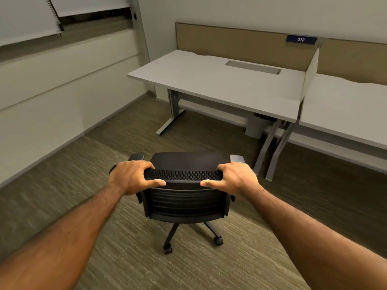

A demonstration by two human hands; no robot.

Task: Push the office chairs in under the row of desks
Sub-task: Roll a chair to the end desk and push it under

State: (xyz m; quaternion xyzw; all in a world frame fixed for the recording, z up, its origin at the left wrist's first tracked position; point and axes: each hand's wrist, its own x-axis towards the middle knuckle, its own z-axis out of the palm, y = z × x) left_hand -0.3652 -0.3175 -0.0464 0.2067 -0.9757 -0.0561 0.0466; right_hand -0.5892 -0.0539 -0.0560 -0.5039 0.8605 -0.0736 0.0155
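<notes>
A black office chair [184, 203] on castors stands on the carpet in front of me, its back towards me and its seat facing the desks. My left hand [132, 176] grips the left end of the backrest's top edge. My right hand [235, 176] grips the right end of the same edge. A light grey desk [209, 84] with metal legs stands beyond the chair, well apart from it. A second desk [345, 114] adjoins it on the right.
A tan partition [240, 42] with a blue "212" label [301, 39] runs behind the desks. A white divider [311, 72] separates them. A wall with window blinds [62, 70] runs along the left. A small cabinet [254, 126] sits under the first desk.
</notes>
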